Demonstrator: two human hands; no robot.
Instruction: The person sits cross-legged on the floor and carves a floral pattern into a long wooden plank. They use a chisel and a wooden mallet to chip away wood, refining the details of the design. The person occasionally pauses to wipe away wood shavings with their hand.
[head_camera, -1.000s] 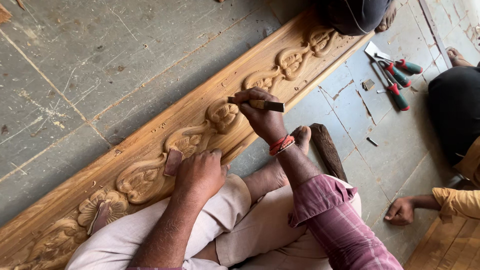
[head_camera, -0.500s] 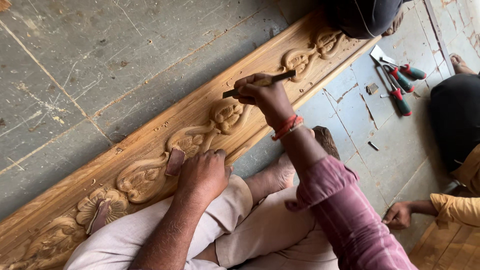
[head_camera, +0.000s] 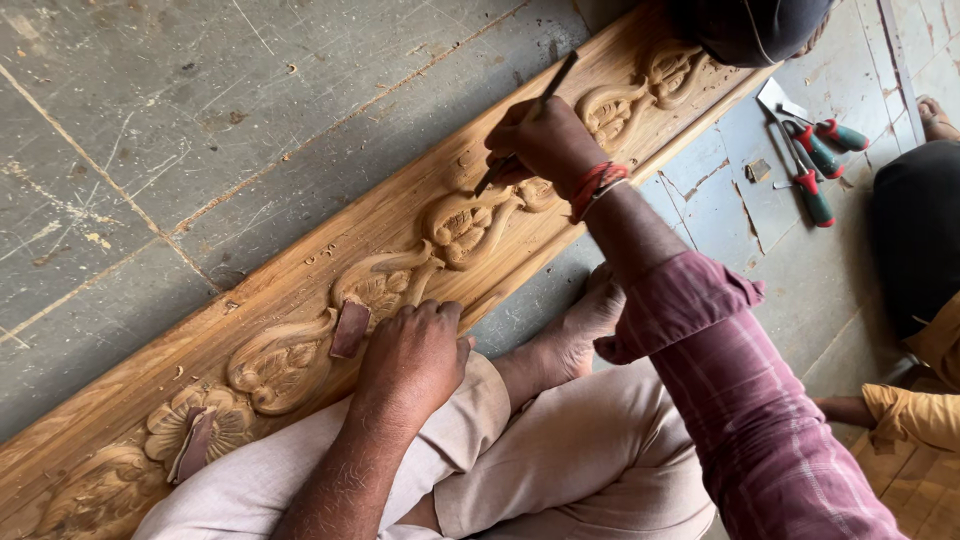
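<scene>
Lying slantwise across the grey stone floor (head_camera: 150, 130), a long carved plank (head_camera: 330, 270) runs from the lower left to the upper right, its face covered in raised leaf and flower shapes between two plain borders. Over one of the carved scrolls near the plank's upper half, the right hand (head_camera: 545, 145) is curled shut around a thin dark carving tool (head_camera: 525, 125), which stands tilted with its lower tip at the wood and its upper end pointing up and to the right. A red thread band (head_camera: 597, 185) circles that wrist, and a rolled plum-coloured checked sleeve (head_camera: 740, 390) covers the arm behind it. Lower down the plank, the left hand (head_camera: 415, 355) rests palm-down with its fingers bent, pressing on the carved edge beside a small brownish pad (head_camera: 350, 328) (whether the fingers actually grip the pad I cannot tell). A second such pad (head_camera: 192, 447) lies on a flower carving further toward the lower left. The person sits on the floor in pale trousers (head_camera: 560, 460), a bare foot (head_camera: 590, 320) tucked just beside the plank's near edge. Well apart, at the upper right, several chisels with red-and-green handles (head_camera: 815, 170) lie on the floor. Another person's hand (head_camera: 850, 408), in a yellow sleeve, rests on the floor at the right edge.
</scene>
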